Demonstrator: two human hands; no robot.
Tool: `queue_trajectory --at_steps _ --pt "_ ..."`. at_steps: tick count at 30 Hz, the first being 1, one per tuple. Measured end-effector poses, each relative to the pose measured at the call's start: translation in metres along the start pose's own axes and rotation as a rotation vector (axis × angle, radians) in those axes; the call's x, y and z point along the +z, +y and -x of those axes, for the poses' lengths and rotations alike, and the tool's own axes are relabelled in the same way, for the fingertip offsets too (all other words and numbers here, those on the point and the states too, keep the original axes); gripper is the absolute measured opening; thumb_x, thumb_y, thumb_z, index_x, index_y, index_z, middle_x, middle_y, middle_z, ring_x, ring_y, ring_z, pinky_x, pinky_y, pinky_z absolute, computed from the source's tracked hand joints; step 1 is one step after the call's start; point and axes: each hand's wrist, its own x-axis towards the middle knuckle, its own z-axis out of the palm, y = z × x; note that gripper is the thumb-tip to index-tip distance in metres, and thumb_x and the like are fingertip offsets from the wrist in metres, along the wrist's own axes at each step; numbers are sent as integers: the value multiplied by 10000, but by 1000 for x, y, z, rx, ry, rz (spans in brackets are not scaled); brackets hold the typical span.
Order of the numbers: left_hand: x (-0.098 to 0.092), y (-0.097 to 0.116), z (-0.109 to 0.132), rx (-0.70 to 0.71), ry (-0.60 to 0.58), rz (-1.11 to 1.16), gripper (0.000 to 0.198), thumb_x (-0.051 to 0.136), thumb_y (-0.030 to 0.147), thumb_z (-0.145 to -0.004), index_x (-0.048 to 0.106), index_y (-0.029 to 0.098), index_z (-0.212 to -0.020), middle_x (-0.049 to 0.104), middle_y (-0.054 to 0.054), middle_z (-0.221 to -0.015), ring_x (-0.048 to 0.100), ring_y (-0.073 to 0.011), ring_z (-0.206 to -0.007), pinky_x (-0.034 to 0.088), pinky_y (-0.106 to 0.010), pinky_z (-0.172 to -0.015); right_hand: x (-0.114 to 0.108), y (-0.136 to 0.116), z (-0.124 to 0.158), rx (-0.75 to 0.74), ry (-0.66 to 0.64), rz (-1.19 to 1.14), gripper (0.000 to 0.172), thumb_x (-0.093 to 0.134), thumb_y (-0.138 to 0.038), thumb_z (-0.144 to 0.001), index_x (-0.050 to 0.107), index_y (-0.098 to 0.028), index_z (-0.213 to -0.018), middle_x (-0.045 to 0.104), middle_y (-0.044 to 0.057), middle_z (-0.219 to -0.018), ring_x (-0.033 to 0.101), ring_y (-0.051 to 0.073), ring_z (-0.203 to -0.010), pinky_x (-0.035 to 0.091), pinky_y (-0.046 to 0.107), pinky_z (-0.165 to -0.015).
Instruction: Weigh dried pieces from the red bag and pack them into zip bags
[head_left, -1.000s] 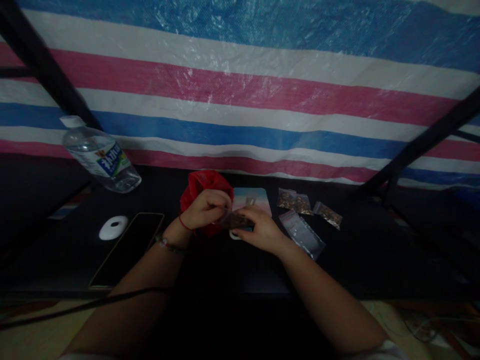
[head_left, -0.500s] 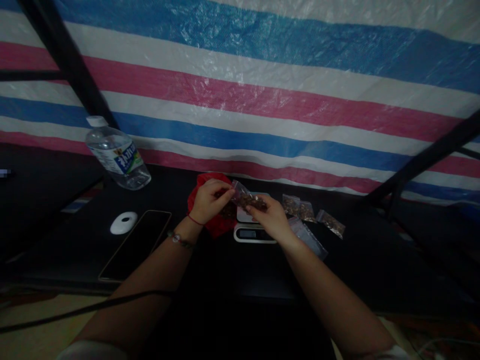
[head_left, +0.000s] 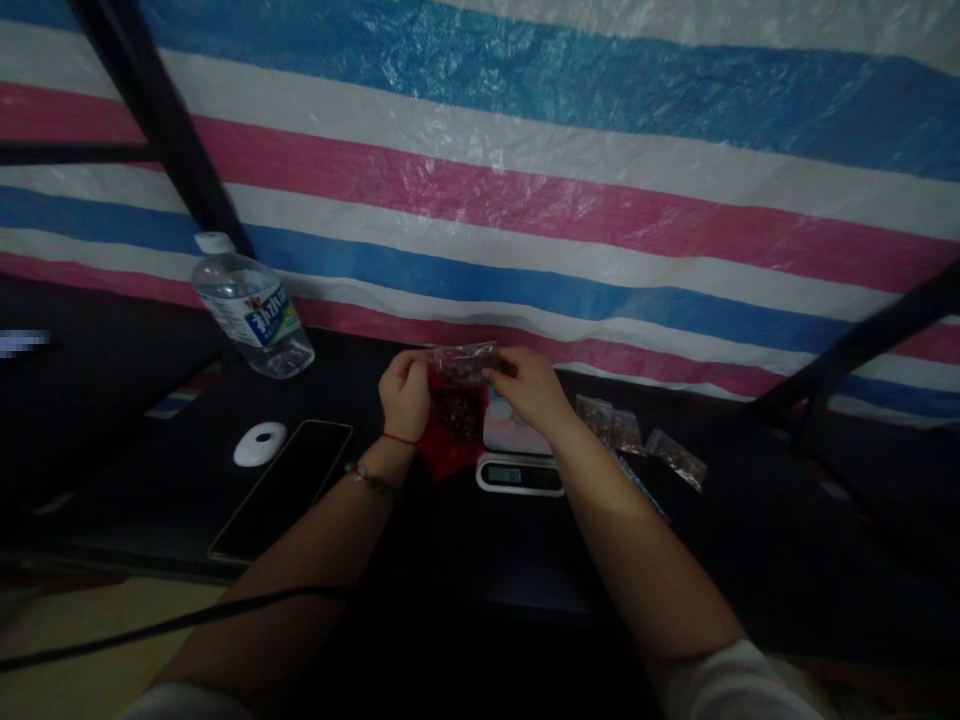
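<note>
Between my hands a small clear zip bag (head_left: 463, 362) with brown bits in it is stretched sideways. My left hand (head_left: 406, 397) pinches its left end, and my right hand (head_left: 531, 388) grips its right end. Beneath the bag lies an opened red plastic bag (head_left: 442, 452) that holds a heap of brown, seed-like bits (head_left: 456, 412). Just right of that, a white digital scale (head_left: 519, 476) with a small display sits under my right hand, which partly hides its plate. What the brown bits are is too dim to tell.
Several filled zip bags (head_left: 627, 432) lie right of the scale, near a flat clear bag (head_left: 643, 488) partly behind my right forearm. To the left are a phone (head_left: 283, 490), a white rounded device (head_left: 260, 444) and a plastic bottle (head_left: 259, 315). Striped sheeting (head_left: 525, 230) hangs behind the black table.
The zip bag has gone from slanted over the scale to level above the red bag. Both hands have shifted up and apart, uncovering the brown heap and more of the scale. The view has shifted slightly.
</note>
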Motion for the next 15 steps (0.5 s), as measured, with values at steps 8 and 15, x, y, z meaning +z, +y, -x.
queue_trajectory --at_steps 8,15 --pt "-7 18 6 426 -130 -288 263 493 260 -815 571 151 -1041 624 -86 -1028 585 -218 -987 460 -377 -906 5 -8 -4 -61 -97 72 135 567 -107 -797 692 -156 -781 671 50 -787 576 170 -750 391 286 -697" --pt "2 22 15 576 -399 -469 840 698 320 -674 313 126 -1394 515 -174 -1306 489 -315 -1223 398 -474 -1031 11 -8 -3 -113 -89 79 210 506 -113 -844 691 -162 -756 659 52 -786 576 172 -780 401 289 -721"
